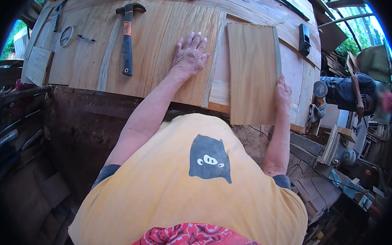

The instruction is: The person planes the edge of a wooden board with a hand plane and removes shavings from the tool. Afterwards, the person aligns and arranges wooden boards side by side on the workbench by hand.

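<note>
The left hand (192, 56) lies palm down and ungripping, its fingers slightly spread, on a broad panel of light-brown wooden boards set side by side (149, 46). The right hand (283, 91) grasps a loose, rectangular, light-brown wooden board (253, 72) by its long right edge, near the end closest to the body; how the fingers sit underneath is hidden. This loose board is to the right of the panel, its near end jutting past the front edge of the work surface toward the person's yellow shirt (171, 178); whether it lies fully flat cannot be told. To the left of the left hand, a claw hammer with a dark metal head and a blue-black handle banded in orange (127, 49) rests on the panel, head pointing away from the body. Farther left are a slim dark pen (86, 38), a round whitish ring-shaped object (66, 36) and a short pale wood offcut (40, 66). Beyond the loose board, to the right, stands a black block-shaped tool (304, 39). Another person in dark clothing (364, 92) is at the far right.
</note>
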`<state>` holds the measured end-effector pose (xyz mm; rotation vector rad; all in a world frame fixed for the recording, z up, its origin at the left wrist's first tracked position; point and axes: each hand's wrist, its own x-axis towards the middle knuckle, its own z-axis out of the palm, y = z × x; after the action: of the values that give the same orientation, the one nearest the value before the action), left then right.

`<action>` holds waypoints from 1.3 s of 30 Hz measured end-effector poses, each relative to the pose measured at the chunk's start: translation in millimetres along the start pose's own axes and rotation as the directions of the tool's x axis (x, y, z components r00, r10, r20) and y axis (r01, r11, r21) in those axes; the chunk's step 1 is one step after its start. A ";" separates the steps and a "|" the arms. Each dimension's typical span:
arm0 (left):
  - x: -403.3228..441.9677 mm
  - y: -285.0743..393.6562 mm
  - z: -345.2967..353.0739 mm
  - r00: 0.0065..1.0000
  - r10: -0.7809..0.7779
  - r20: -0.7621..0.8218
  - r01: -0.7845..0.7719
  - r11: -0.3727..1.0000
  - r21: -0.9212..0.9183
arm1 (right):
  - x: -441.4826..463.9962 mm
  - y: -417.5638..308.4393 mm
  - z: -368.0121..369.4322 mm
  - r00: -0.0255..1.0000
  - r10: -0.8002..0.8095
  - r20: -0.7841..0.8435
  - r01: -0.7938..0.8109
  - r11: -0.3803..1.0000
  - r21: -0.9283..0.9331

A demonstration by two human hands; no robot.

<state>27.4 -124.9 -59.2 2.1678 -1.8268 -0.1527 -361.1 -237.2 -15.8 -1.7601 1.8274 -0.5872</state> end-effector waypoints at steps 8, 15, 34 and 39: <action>0.6 6.9 -3.1 0.998 0.006 0.057 -0.005 1.000 -0.018 | 22.3 -19.7 -175.8 0.907 -0.325 0.267 0.421 0.722 -0.549; -2.9 -0.2 -18.8 0.996 -0.012 0.092 0.025 0.990 -0.137 | 87.5 2.2 -174.1 0.709 -0.649 0.277 0.655 0.460 -0.600; -51.8 104.8 -55.5 0.840 0.320 0.438 0.469 -0.024 -0.883 | 110.9 -65.2 -36.2 0.537 -0.792 0.290 0.785 0.344 -0.515; -103.5 86.2 -46.3 0.703 0.333 0.628 0.663 0.012 -0.749 | 104.9 -110.8 36.7 0.354 -0.859 0.370 0.904 0.213 -0.369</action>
<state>-60.6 -28.9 -1.4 1.0872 -0.7825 -1.9545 -253.7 -346.1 19.0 -3.1784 0.6674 -0.3611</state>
